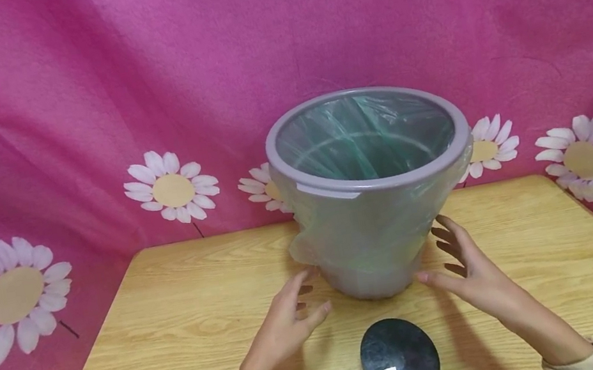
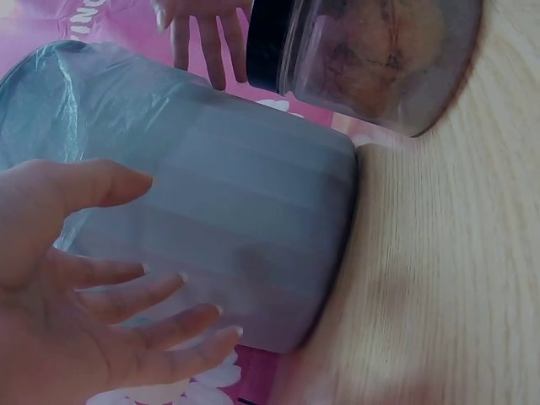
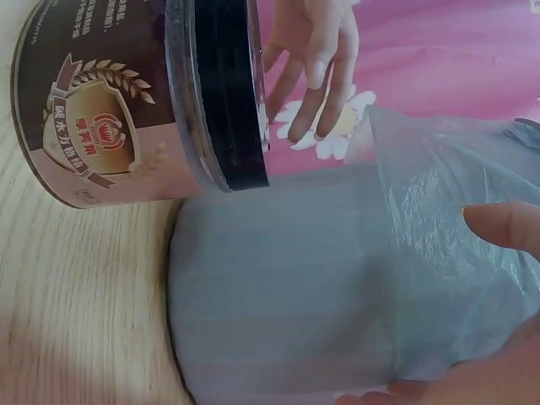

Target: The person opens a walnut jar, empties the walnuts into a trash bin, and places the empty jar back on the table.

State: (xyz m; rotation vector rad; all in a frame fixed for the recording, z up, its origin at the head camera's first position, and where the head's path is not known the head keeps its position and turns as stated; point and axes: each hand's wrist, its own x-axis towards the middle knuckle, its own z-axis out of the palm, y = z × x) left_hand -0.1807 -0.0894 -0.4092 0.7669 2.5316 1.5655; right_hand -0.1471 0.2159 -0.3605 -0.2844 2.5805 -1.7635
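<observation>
A grey trash bin (image 1: 370, 280) stands upright on the table, lined with a thin greenish plastic bag (image 1: 324, 141). The bag is folded out over its side beneath a lilac rim ring (image 1: 383, 181). To the bin's left is my left hand (image 1: 283, 323), fingers spread and relaxed, holding nothing. My right hand (image 1: 473, 273) is at the bin's right side, its loosely bent fingertips close to the lower wall. Between my forearms, in front of the bin, stands a round jar with a shiny black lid (image 1: 398, 356). The right wrist view shows the jar's brown and pink label (image 3: 101, 126).
The light wood-grain table (image 1: 180, 333) extends on both sides of the bin. Behind it hangs a magenta cloth (image 1: 194, 52) printed with large white daisies (image 1: 172, 190). Through the jar's clear wall (image 2: 380, 59), brownish contents show in the left wrist view.
</observation>
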